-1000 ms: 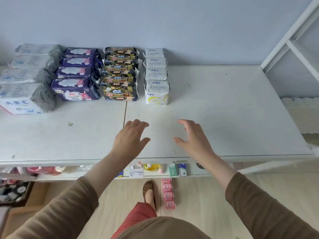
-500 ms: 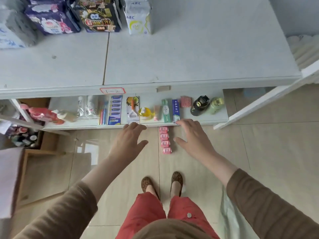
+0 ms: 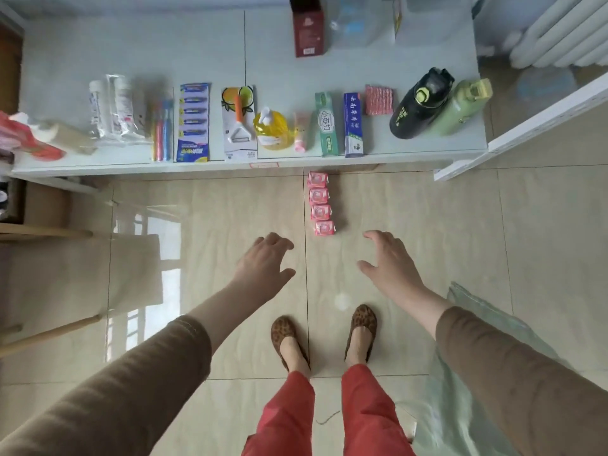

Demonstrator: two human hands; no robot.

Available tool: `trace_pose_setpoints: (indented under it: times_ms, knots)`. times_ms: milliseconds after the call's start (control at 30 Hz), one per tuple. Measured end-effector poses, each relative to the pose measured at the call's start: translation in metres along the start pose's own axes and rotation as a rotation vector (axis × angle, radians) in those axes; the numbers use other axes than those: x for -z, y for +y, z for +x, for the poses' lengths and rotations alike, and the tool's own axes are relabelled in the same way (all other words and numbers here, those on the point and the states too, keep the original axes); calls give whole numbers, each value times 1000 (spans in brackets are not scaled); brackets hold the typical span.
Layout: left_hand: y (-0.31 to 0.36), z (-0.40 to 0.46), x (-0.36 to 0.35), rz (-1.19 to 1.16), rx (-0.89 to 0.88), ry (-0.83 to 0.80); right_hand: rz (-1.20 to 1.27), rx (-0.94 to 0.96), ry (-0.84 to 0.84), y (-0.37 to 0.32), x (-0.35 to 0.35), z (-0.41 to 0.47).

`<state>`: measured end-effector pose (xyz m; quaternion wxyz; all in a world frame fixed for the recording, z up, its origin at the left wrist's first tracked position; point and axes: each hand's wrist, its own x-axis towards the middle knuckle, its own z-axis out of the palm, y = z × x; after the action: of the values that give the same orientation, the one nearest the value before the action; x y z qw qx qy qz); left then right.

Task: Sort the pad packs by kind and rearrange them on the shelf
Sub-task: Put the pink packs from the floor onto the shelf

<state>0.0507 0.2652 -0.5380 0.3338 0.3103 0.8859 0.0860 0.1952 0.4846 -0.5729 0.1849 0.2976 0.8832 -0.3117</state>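
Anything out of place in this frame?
Yes: four pink pad packs sit in a line on the tiled floor, in front of the low shelf, not on it. Both hands hover empty above the floor.

I am in a little shop: a low white shelf (image 3: 98,167) holds neat rows of toothpaste boxes (image 3: 353,125), toothbrushes (image 3: 162,130) and bottles (image 3: 421,103).

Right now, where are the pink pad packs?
The pink pad packs sit in a row on the floor tiles, just below the low shelf, ahead of both hands.
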Motion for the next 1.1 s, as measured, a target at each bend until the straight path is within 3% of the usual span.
trace_pose_setpoints:
  times_ms: [233,500,833,1100]
  knots:
    - [-42,100,-129,-12,79,-84,-28,4,-101,81,-113,91]
    - [-92,217,-248,-35,118,-37,-142,99,-170,140,-215,203]
    - [-99,347,-298,81,-16,109,-145,202,-44,165,-295,292]
    - [-98,381,-321,217,-8,150,-169,182,96,173,-328,306]
